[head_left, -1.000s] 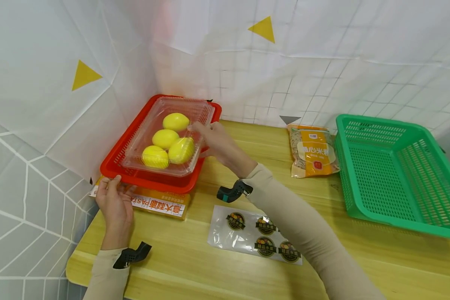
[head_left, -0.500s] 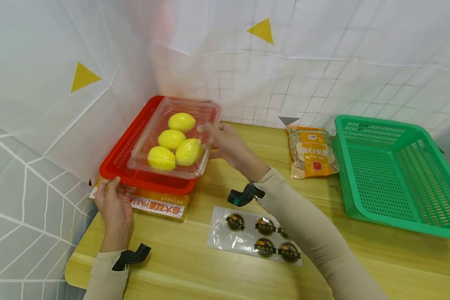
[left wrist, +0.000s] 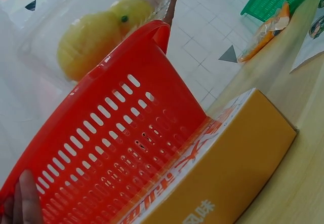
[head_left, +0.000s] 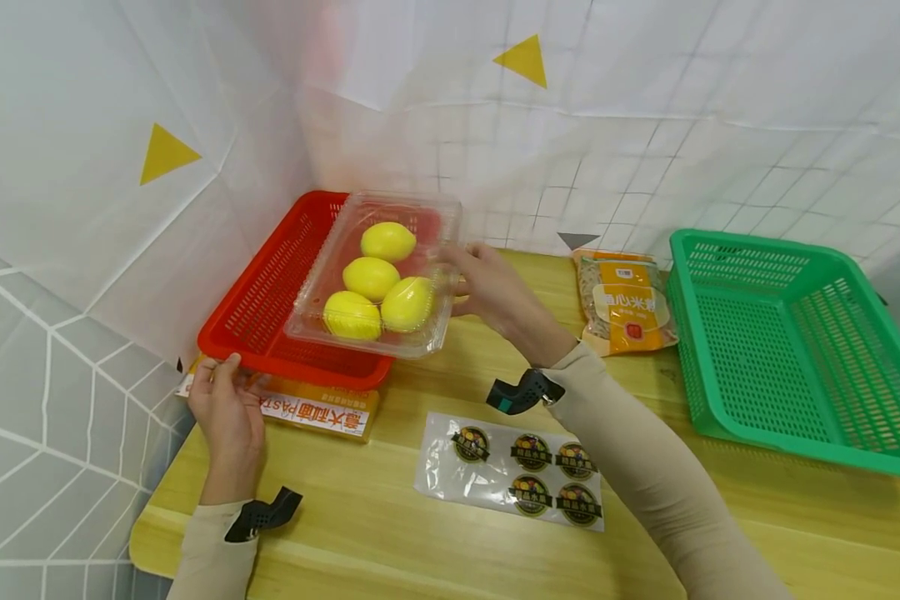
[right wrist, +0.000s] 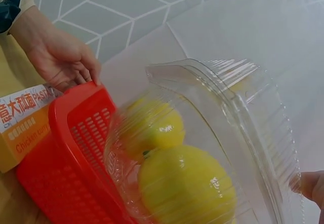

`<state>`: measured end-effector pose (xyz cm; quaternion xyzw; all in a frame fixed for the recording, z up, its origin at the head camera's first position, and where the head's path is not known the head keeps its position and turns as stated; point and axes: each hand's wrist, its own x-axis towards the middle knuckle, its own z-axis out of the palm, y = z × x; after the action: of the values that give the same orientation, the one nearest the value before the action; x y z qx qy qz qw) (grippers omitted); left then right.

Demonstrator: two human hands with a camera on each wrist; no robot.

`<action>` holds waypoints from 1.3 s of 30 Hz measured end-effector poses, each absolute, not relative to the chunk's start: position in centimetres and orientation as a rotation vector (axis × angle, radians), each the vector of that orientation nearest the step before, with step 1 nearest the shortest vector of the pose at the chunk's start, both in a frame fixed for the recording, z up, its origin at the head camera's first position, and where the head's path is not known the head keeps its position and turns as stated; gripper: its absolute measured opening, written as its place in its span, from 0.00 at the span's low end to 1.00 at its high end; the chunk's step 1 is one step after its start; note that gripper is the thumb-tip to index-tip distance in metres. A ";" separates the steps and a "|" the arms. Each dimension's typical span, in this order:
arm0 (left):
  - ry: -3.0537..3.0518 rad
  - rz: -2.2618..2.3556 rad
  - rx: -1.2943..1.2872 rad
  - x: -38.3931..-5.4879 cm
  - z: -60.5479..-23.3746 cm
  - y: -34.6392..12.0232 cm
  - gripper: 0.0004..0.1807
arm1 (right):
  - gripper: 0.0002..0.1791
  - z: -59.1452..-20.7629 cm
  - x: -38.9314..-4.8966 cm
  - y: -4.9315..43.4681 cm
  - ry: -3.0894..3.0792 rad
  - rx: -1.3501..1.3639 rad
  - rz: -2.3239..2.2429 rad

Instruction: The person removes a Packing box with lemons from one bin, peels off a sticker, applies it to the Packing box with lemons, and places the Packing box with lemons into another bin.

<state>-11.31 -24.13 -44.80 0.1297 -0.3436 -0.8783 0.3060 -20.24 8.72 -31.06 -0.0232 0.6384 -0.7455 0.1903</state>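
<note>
My right hand (head_left: pixel 498 292) grips the right side of a clear plastic clamshell box (head_left: pixel 375 343). Several yellow lemons (head_left: pixel 371 279) lie inside it. The box hangs over the right part of a red plastic basket (head_left: pixel 258 312) and juts past its right rim. In the right wrist view, a thumb (right wrist: pixel 306 183) presses on the ribbed plastic; the other fingers are hidden there. My left hand (head_left: pixel 228 417) pinches the basket's near left corner, its fingers (left wrist: pixel 30 198) at the rim. The basket stands partly over an orange pasta box (head_left: pixel 322 417).
A sheet of round fruit stickers (head_left: pixel 510 471) lies on the wooden table (head_left: pixel 360 517). Farther right are an orange-labelled food bag (head_left: pixel 626 304) and a green plastic basket (head_left: pixel 765 333). White sheeting (head_left: pixel 645 75) closes off the back and left.
The right hand has carried the clamshell box of lemons to the right, uncovering more of the red basket's left side. The left hand has stayed at the basket's corner.
</note>
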 end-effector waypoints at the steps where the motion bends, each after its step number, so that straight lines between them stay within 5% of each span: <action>1: -0.907 -2.327 0.340 -11.3 -44.8 -24.1 0.09 | 0.22 -31.1 -20.2 8.9 1.792 -0.057 -2.101; 22: -0.919 -2.326 0.294 -11.3 -44.8 -23.9 0.08 | 0.15 -31.5 -19.2 12.5 1.807 0.024 -2.129; 39: -0.945 -2.320 0.299 -11.1 -44.7 -24.1 0.07 | 0.21 -33.3 -18.3 15.4 1.830 0.023 -2.144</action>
<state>-11.08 -24.08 -44.74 0.1128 -0.3566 -0.8760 0.3043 -18.26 15.35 -33.27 0.0079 0.6408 -0.7507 0.1607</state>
